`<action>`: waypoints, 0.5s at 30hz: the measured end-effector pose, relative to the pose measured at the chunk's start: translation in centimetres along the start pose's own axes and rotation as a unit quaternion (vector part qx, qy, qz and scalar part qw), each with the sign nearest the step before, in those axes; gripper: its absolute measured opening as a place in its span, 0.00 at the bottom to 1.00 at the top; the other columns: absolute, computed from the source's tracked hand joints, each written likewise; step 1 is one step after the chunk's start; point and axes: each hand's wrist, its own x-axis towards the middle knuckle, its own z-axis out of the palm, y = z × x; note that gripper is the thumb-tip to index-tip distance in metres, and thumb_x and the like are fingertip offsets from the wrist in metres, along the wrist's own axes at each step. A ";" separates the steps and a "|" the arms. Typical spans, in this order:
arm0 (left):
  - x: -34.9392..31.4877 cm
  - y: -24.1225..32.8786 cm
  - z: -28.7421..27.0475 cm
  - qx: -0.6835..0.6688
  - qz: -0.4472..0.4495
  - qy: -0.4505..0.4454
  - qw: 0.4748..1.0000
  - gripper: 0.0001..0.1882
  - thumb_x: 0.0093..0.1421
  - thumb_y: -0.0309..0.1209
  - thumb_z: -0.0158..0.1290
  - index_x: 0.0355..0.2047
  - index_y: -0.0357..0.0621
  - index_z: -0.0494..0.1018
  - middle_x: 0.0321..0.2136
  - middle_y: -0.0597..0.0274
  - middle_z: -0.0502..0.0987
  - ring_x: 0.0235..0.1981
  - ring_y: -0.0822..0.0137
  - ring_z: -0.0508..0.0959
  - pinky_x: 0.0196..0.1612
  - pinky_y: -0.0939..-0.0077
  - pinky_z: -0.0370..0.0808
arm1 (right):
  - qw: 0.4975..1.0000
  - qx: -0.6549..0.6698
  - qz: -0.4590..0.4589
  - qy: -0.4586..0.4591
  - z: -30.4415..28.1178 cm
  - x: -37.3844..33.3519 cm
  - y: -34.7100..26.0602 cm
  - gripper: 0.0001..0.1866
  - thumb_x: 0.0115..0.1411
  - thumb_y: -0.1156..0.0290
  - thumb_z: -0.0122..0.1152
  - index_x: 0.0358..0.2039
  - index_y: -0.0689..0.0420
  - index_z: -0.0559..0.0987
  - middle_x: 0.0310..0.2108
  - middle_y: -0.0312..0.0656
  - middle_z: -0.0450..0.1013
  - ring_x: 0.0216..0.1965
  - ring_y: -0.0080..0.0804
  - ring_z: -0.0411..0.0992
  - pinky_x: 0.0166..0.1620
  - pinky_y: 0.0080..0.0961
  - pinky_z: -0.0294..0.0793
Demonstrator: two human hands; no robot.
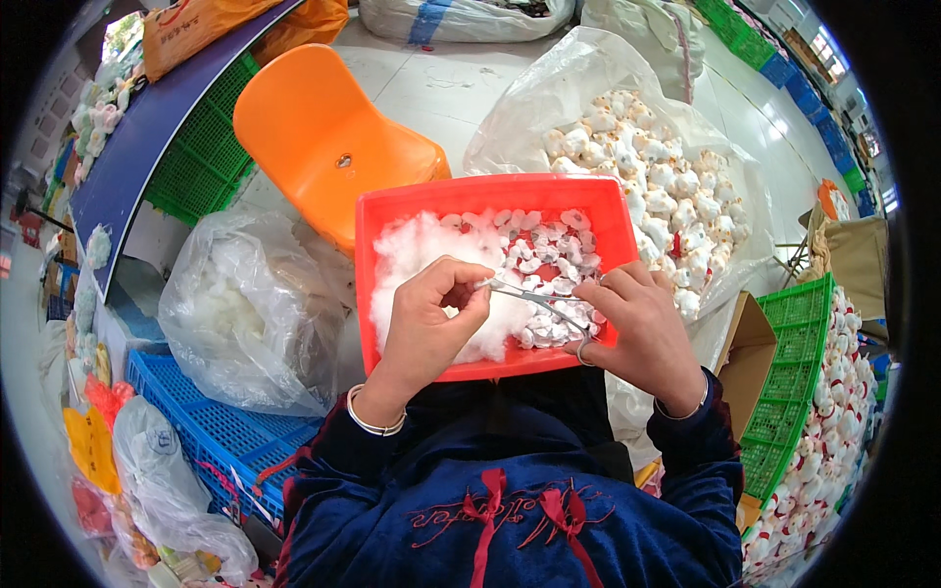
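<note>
My left hand (428,318) is closed in a pinch on a small white fabric piece (484,283) above the red tray (367,235). In my right hand (642,321) are slim metal forceps (537,296) with ring handles, the fingers at the rings. Their tips meet the white piece at my left fingertips; whether they are inside it is hidden. Fluffy white stuffing (417,250) fills the tray's left side, below my left hand. Several small white fabric pieces (564,250) lie loose across its right side.
Beyond the tray stands an orange chair (314,127). A clear bag of white stuffed toy parts (676,186) lies to the right, near a cardboard box (750,353) and a green crate (784,382). On the left are a plastic bag of stuffing (245,304) and a blue crate (211,421).
</note>
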 end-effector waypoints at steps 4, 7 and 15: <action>-0.2 -0.2 0.0 -0.061 -0.041 0.007 0.997 0.07 0.64 0.20 0.59 0.43 0.36 0.80 0.29 0.69 0.78 0.30 0.82 0.76 0.34 0.85 0.75 | 1.000 -0.023 -0.005 -0.021 0.3 -0.3 0.5 0.21 0.47 0.62 0.77 0.43 0.50 0.83 0.34 0.37 0.74 0.42 0.37 0.72 0.44 0.37 0.65; -0.2 -0.5 -0.1 -0.122 -0.090 -0.014 0.988 0.07 0.65 0.21 0.59 0.43 0.35 0.80 0.30 0.69 0.79 0.29 0.82 0.76 0.33 0.85 0.74 | 0.999 -0.013 -0.014 -0.026 0.6 -0.5 0.6 0.20 0.48 0.62 0.76 0.42 0.50 0.83 0.32 0.37 0.74 0.39 0.36 0.72 0.43 0.37 0.65; 0.6 -0.9 -0.2 -0.199 -0.151 -0.053 0.967 0.09 0.66 0.22 0.57 0.46 0.33 0.80 0.28 0.65 0.79 0.25 0.79 0.75 0.29 0.85 0.71 | 0.999 0.016 -0.017 -0.026 1.4 -0.5 -0.2 0.20 0.50 0.63 0.75 0.43 0.53 0.82 0.33 0.38 0.75 0.40 0.39 0.72 0.44 0.37 0.67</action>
